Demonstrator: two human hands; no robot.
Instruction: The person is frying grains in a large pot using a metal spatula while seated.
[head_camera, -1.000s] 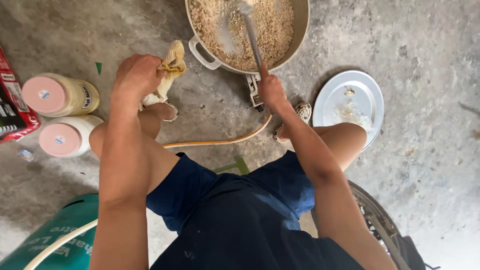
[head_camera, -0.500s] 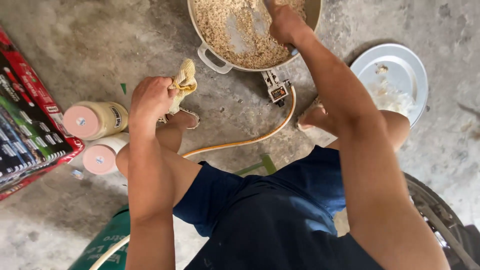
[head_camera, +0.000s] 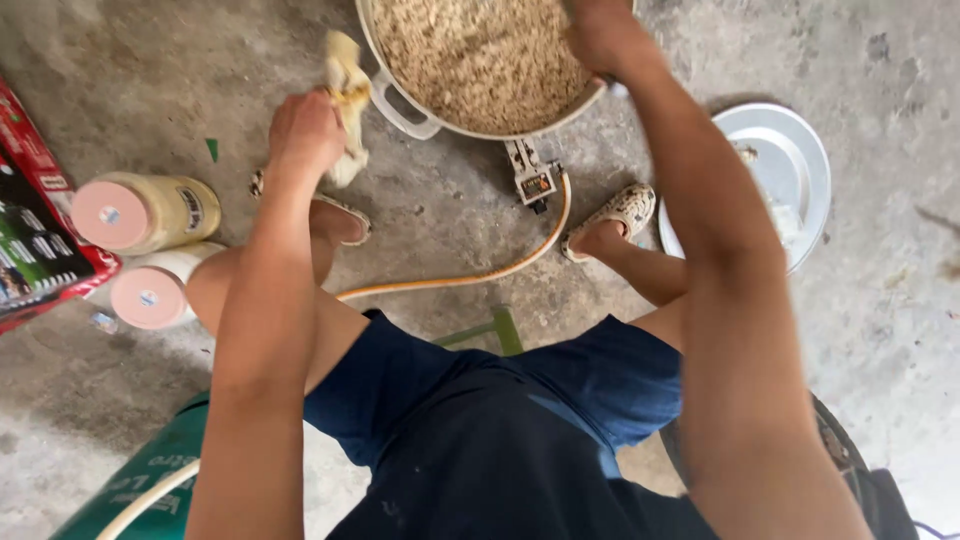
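A large metal pot (head_camera: 400, 95) full of pale brown grain (head_camera: 480, 55) sits on a small gas burner (head_camera: 535, 180) on the concrete floor. My left hand (head_camera: 305, 125) grips a yellowish cloth (head_camera: 345, 85) right beside the pot's near handle. My right hand (head_camera: 600, 35) is closed at the pot's right rim; what it holds is mostly hidden, with only a bit of grey metal showing below it. My bent knees and sandalled feet are below the pot.
A round silver lid (head_camera: 780, 170) lies on the floor at right. Two jars with pink lids (head_camera: 130, 215) lie at left beside a red box (head_camera: 30, 220). An orange hose (head_camera: 480, 275) runs from the burner toward a green gas cylinder (head_camera: 140, 480).
My right hand has moved from the utensil handle in front of the pot up to the pot's right rim. My left hand with the cloth has come closer to the pot's handle.
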